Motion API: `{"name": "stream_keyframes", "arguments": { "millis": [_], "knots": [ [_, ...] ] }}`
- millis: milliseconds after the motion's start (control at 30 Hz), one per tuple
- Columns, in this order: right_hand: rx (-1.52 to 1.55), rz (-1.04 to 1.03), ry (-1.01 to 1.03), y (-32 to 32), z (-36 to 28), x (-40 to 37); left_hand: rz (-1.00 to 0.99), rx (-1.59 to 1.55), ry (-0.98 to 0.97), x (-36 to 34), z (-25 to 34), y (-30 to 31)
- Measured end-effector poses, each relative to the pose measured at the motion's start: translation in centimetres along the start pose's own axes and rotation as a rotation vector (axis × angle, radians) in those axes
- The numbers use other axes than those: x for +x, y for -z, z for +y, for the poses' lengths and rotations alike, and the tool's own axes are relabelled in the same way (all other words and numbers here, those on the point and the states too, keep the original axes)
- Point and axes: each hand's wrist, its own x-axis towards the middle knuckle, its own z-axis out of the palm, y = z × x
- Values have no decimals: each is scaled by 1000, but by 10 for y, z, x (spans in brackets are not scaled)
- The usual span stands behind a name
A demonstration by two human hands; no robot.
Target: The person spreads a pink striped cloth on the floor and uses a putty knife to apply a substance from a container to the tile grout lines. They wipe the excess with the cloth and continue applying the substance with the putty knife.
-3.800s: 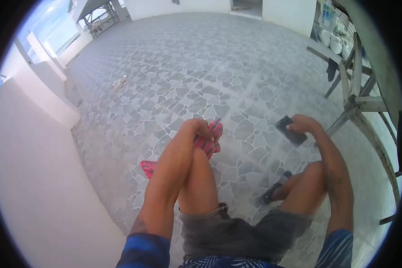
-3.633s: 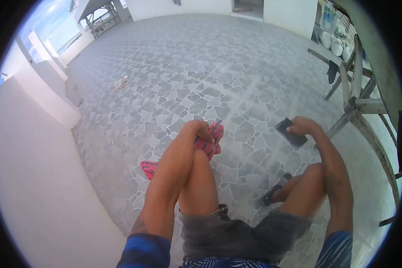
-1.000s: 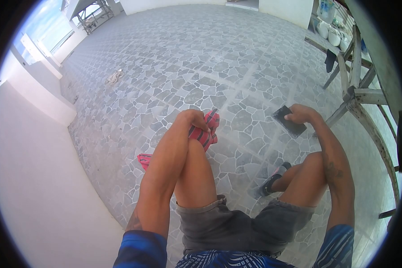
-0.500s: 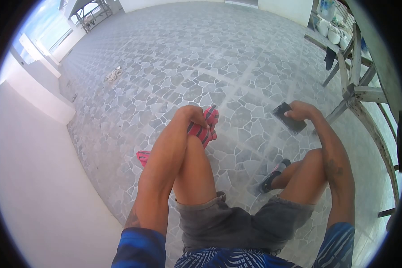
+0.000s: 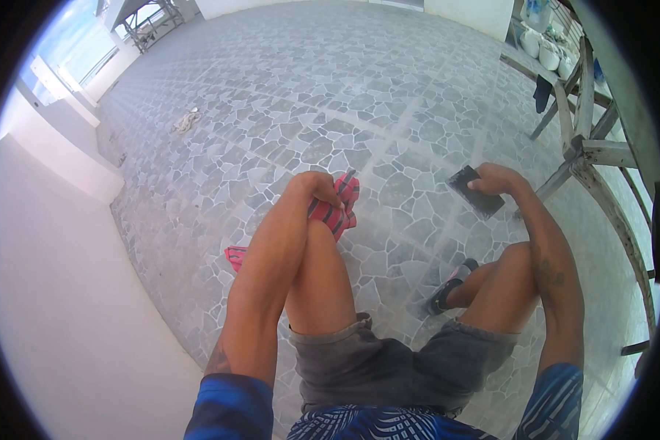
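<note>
In my left hand is a bunched pink cloth with dark stripes, held just in front of my left knee. Another end of striped pink fabric shows lower down, left of my forearm. My right hand grips a dark, flat rectangular piece like a scraper or float, thumb over its top face and fingers hidden beneath. That piece is out past my right knee, over the stone-patterned floor. My right foot wears a dark sandal.
A white wall runs along my left. At the right stands a weathered wooden frame with a dark cloth hanging from it. White sacks sit behind it. A crumpled rag lies on the floor ahead to the left.
</note>
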Motion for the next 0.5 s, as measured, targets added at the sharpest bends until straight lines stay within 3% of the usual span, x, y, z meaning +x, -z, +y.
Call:
{"name": "stream_keyframes", "arguments": {
  "millis": [500],
  "knots": [
    [4,38,15,-5,8,6,6,8,1,7,-3,-2]
  ]
}}
